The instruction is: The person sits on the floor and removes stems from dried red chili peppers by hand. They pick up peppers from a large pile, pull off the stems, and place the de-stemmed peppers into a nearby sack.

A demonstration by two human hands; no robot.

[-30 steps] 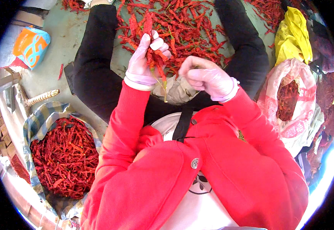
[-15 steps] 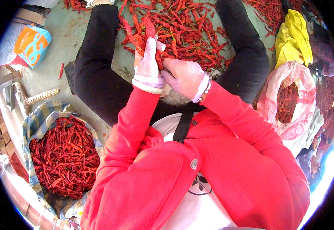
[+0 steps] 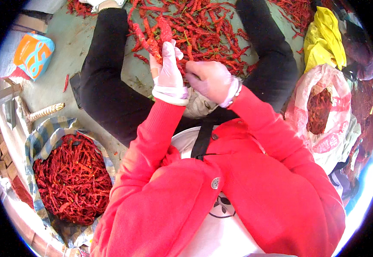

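Note:
My left hand [image 3: 170,73], in a thin pale glove, is closed round several dried red chili peppers [image 3: 165,31] that stick up past the thumb. Close beside it on the right, my gloved right hand [image 3: 212,80] has its fingers curled in; whatever they may pinch is hidden from view. A loose pile of dried red chili peppers [image 3: 208,32] lies on the floor just beyond both hands, between my legs. Below my hands, in my lap, there is a greyish crumpled thing [image 3: 199,106], partly covered.
At the left stands a checked sack [image 3: 45,128] full of dried chilies. An orange and blue packet [image 3: 34,55] is farther back. On the right are a white and red plastic bag [image 3: 298,100] with dried red bits and a yellow bag [image 3: 323,40]. Another person's gloved hand [image 3: 103,4] shows at the top.
My right hand has drawn slightly right, away from the left hand, and looks more curled. My left hand has shifted a little right, still holding the chili peppers.

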